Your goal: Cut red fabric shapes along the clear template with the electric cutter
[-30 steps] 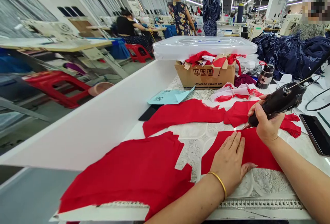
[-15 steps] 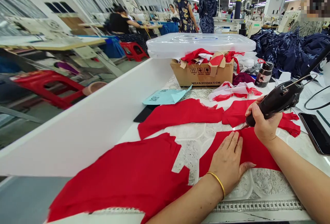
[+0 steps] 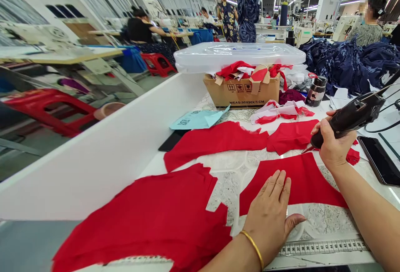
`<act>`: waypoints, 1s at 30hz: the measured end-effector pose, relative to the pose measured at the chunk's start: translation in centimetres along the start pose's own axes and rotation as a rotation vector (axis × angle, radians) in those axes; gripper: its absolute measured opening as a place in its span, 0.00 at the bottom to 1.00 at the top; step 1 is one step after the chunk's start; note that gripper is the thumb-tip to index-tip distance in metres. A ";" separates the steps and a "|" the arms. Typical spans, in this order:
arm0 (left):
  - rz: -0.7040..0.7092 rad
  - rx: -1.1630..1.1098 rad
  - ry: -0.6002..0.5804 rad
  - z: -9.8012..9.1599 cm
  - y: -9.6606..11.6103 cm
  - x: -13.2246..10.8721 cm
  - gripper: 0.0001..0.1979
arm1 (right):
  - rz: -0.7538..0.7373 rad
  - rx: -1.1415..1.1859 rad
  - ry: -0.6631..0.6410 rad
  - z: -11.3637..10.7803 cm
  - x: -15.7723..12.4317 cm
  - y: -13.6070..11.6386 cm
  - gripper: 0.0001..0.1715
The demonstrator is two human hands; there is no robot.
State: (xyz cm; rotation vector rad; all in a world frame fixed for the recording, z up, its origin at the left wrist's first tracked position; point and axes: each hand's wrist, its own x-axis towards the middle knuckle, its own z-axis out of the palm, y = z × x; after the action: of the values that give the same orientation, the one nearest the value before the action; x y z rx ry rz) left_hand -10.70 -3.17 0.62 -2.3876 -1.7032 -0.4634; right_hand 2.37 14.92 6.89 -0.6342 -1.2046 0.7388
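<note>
While the right hand (image 3: 333, 144) clenches a black corded electric fabric cutter (image 3: 353, 117), fingers wrapped tight round its body, the pointed blade tip sits just above the top edge of a red fabric panel (image 3: 290, 182). Left hand (image 3: 268, 217) lies flat on that panel, fingers spread, no grasp, gold bangle (image 3: 252, 249) on the wrist. Panel sits on a white table mat (image 3: 325, 217) with an embossed lace-like texture; a tape measure (image 3: 321, 247) runs along the near edge, digits small. Large red cloth piece (image 3: 140, 222), ragged notched edges, lies left of the left hand. Red cloth strip (image 3: 215, 144) lies above it. Further back: cardboard box (image 3: 242, 94) printed "MEAS:30X30X15CM" plus handling icons, stuffed with red and white scraps, clear plastic tub (image 3: 239, 53) behind it. Light-blue paper (image 3: 196, 119) lies left of the box's front; black phone (image 3: 375, 159) lies far right.
</note>
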 end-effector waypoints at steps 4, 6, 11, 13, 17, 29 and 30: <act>-0.009 0.019 -0.006 -0.2 -0.1 -0.5 0.40 | 0.013 -0.019 -0.018 0.1 -0.3 -0.1 0.14; -0.008 0.012 -0.010 -0.1 -0.2 -0.7 0.40 | 0.022 -0.039 -0.013 0.1 -0.4 0.0 0.13; 0.016 0.006 0.005 0.3 -0.3 -1.0 0.40 | 0.017 -0.105 0.034 -0.1 -0.6 0.7 0.14; 0.021 -0.008 0.007 0.2 -0.4 -1.1 0.40 | 0.012 -0.074 0.030 -0.1 -0.5 0.6 0.15; -0.018 -0.042 0.039 -0.7 -0.9 -2.0 0.34 | 0.005 0.019 -0.002 0.0 -0.2 -0.8 0.18; -0.189 -0.030 0.200 -2.0 -1.1 -7.8 0.31 | 0.212 0.117 -0.435 1.7 -8.4 -7.2 0.15; -0.186 -0.043 0.207 -1.8 -1.0 -7.9 0.31 | 0.205 0.105 -0.455 1.8 -9.0 -7.4 0.15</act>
State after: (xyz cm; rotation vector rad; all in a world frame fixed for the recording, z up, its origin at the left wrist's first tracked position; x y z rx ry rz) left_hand -14.30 -10.40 -0.42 -2.1313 -1.8424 -0.7534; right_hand 0.22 3.41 7.77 -0.5208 -1.5165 1.1542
